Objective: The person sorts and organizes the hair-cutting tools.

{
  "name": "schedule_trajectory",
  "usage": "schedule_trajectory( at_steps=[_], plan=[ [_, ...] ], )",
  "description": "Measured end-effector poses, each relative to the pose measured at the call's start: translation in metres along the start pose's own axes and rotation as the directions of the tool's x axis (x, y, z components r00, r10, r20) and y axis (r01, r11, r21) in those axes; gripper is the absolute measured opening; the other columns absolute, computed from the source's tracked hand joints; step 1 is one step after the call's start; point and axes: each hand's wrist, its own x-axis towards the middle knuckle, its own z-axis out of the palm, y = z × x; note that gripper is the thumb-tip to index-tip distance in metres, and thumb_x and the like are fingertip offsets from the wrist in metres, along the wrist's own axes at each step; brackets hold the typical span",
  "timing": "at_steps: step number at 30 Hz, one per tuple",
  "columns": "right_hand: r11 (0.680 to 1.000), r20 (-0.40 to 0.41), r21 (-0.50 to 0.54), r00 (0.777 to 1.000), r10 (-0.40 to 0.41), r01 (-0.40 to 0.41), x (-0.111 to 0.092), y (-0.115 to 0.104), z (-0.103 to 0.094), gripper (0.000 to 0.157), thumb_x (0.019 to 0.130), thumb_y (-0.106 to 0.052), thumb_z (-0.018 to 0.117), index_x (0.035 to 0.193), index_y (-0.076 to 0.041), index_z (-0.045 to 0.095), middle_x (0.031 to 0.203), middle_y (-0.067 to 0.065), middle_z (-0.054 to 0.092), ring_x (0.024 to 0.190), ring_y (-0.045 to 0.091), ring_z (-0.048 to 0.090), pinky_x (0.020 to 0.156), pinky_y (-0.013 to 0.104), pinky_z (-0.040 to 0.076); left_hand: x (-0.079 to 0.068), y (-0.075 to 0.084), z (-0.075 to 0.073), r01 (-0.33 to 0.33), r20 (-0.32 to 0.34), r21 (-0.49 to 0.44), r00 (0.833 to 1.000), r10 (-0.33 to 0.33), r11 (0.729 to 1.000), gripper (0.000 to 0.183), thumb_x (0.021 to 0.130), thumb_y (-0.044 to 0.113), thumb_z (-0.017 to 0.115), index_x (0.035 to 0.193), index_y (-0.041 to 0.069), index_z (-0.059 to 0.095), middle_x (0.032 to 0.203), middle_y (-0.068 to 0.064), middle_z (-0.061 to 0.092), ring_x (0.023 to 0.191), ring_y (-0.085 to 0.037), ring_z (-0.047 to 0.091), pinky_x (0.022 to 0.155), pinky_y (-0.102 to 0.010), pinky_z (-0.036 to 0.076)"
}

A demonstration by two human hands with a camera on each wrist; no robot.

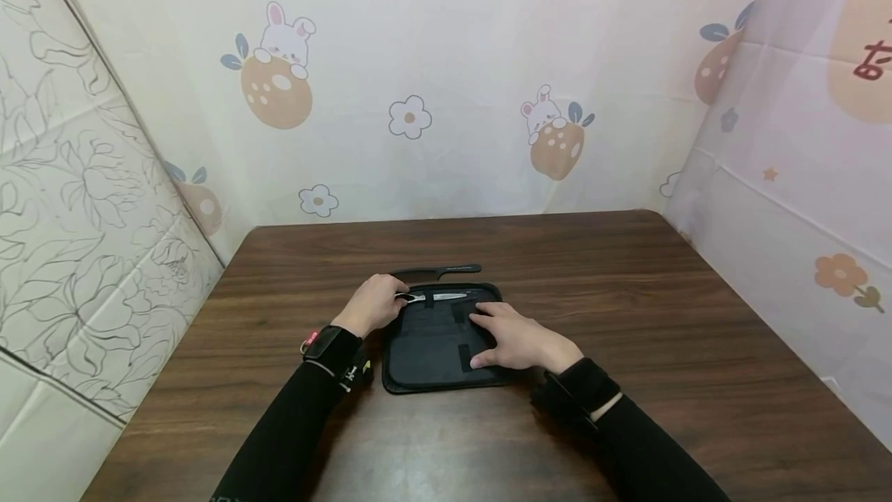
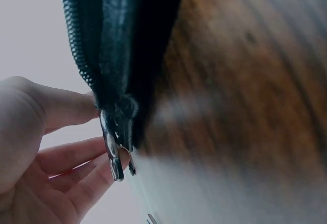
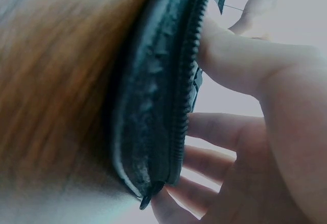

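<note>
A black zip case [image 1: 425,355] lies opened out on the table, its zip teeth running along the edge in both wrist views. Inside, near its far edge, silver scissors [image 1: 449,297] lie under a dark loop, blades toward the right. My left hand [image 1: 372,307] is at the case's far left corner and pinches the scissors' handle. In the left wrist view, shiny metal [image 2: 112,150] shows between thumb and fingers. My right hand [image 1: 523,339] rests on the case's right side with fingers spread. Just beyond the case lies a black comb [image 1: 456,269], its left end beside my left hand.
The brown wooden table [image 1: 662,424] extends around the case on all sides. Behind it hangs a printed cloth [image 1: 453,45] with rabbits and fruit, and more cloth walls stand at left and right.
</note>
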Motion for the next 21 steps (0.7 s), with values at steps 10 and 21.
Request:
schedule_trajectory(
  at_steps=[10, 21],
  plan=[
    [1.0, -0.003, -0.001, 1.0, -0.002, 0.002, 0.0004, -0.001, 0.0009, 0.079, 0.09, -0.047, 0.076, 0.153, -0.009, 0.047, 0.164, 0.012, 0.029, 0.151, 0.034, 0.024, 0.108, 0.063, 0.036, 0.0028, 0.0058, 0.0014, -0.015, 0.006, 0.005, 1.0, 0.015, 1.0, 0.026, 0.097, 0.008, 0.069, 0.122, 0.003, 0.073, 0.122, -0.014, 0.071, 0.115, -0.03, 0.065, 0.099, -0.045, 0.05],
    [1.0, 0.003, -0.01, 1.0, 0.002, -0.002, -0.0006, 0.0001, -0.0003, 0.079, 0.09, -0.047, 0.075, 0.153, -0.008, 0.046, 0.164, 0.013, 0.029, 0.151, 0.035, 0.024, 0.107, 0.067, 0.034, 0.0053, 0.009, 0.0029, -0.023, -0.002, 0.019, 1.0, 0.023, 1.0, 0.025, 0.097, 0.009, 0.069, 0.121, 0.003, 0.074, 0.12, -0.013, 0.071, 0.113, -0.029, 0.066, 0.097, -0.045, 0.051]
  ],
)
